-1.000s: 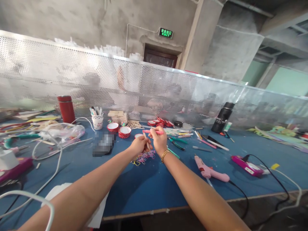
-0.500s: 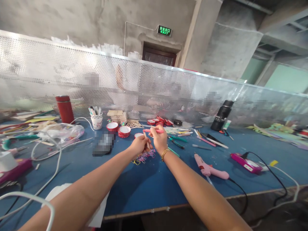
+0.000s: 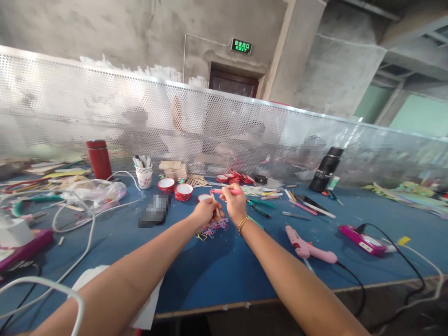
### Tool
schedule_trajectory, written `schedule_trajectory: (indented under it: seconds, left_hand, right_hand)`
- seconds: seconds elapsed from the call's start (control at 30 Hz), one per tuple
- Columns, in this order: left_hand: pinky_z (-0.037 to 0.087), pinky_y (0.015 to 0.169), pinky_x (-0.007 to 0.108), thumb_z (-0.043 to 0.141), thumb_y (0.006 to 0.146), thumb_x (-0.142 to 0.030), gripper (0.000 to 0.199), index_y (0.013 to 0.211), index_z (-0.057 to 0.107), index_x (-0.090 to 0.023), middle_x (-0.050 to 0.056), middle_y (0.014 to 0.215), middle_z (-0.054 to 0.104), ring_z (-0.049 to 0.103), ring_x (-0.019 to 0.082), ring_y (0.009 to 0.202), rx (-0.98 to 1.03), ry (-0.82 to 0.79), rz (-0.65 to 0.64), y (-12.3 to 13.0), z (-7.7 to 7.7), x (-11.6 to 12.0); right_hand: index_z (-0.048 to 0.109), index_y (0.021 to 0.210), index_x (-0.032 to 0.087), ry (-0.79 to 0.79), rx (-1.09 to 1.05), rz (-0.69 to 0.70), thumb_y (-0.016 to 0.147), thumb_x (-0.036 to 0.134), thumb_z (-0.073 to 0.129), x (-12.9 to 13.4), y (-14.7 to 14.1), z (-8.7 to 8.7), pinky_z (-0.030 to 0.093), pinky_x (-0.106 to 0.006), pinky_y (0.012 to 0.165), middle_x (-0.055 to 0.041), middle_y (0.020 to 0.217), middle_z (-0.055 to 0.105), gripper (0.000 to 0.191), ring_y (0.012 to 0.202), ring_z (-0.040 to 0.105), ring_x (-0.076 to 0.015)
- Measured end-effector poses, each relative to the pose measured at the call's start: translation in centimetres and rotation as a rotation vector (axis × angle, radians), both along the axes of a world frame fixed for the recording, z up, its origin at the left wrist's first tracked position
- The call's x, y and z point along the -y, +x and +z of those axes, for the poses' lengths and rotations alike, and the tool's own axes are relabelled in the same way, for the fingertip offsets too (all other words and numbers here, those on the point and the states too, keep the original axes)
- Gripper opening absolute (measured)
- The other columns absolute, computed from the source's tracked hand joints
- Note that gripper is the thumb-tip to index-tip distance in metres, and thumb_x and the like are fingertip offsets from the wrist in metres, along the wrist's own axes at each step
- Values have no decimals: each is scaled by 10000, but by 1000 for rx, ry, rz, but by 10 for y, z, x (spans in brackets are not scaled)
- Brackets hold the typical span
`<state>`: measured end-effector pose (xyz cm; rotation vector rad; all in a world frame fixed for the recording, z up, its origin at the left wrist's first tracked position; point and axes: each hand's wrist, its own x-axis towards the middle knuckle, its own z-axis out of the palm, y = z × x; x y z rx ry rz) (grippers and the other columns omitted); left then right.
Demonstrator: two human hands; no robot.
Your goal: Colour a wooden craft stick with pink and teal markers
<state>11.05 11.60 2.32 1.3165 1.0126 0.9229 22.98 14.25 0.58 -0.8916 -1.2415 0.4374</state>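
Note:
My left hand [image 3: 206, 211] is closed on a thin pale wooden stick [image 3: 216, 207], held upright and tilted. Pinched in my right hand [image 3: 234, 201] is a pink-red marker pen [image 3: 227, 191], its tip pointing left at the top of the stick. Whether tip and stick touch, I cannot tell. Just beneath the hands lies a tangle of coloured rubber bands [image 3: 214, 227]. Behind my left hand, a small red-rimmed round container [image 3: 203, 198] is partly hidden. Two similar red containers [image 3: 183, 191] stand to its left, with a stack of wooden pieces [image 3: 174, 168] behind them.
A pink glue gun [image 3: 310, 247] lies on the blue table [image 3: 210, 275] at right, near a magenta power strip [image 3: 362, 240]. Green-handled pliers [image 3: 259, 207] lie right of my hands. A phone [image 3: 155, 210], a cup of pens [image 3: 143, 175] and white cables [image 3: 91, 233] are at left.
The whole view has shifted slightly, so everything sits a little further right. My hands keep the same hold on the stick and the marker pen, with little visible movement.

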Motion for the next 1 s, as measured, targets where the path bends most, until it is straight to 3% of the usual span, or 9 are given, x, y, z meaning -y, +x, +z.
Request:
schedule_trajectory:
  seconds: [0.13, 0.27, 0.57, 0.8, 1.0]
  left_hand:
    - [250, 363, 187, 375, 938, -157, 225, 761, 513, -152, 21, 567, 629, 469, 68, 358, 6, -7, 11, -1, 2, 1]
    - [279, 386, 173, 421, 942, -184, 194, 780, 521, -147, 27, 598, 652, 494, 58, 378, 55, -19, 6, -3, 6, 4]
    - [300, 390, 163, 370, 960, -170, 178, 853, 511, -153, 28, 575, 647, 493, 62, 375, 121, -61, 56, -7, 7, 5]
    - [228, 359, 176, 383, 924, -98, 139, 951, 515, -132, 19, 594, 644, 461, 63, 366, 69, -60, 54, -7, 3, -1]
    - [202, 354, 178, 404, 921, -123, 135, 948, 536, -124, 28, 603, 654, 470, 65, 371, 44, -39, 27, -5, 1, 0]
  right_hand:
    - [528, 705, 208, -10, -1, -3, 822, 365, 609, 4, -1, 3, 463, -263, 611, 32, 583, 612, 212, 561, 576, -137]
    - [563, 803, 199, 88, -28, -47, 869, 427, 576, 10, 2, 7, 474, -259, 619, 12, 656, 636, 238, 594, 588, -133]
    - [677, 900, 179, 62, 73, 67, 943, 538, 399, 15, -3, 6, 455, -269, 611, 5, 626, 577, 456, 580, 536, -131]
    - [584, 865, 197, 6, -21, 65, 824, 348, 580, 8, -1, 5, 445, -254, 573, 37, 617, 571, 156, 552, 525, -123]
    - [575, 772, 198, 16, 12, 7, 785, 319, 616, 3, -1, 0, 457, -257, 609, 22, 656, 592, 129, 610, 559, -133]
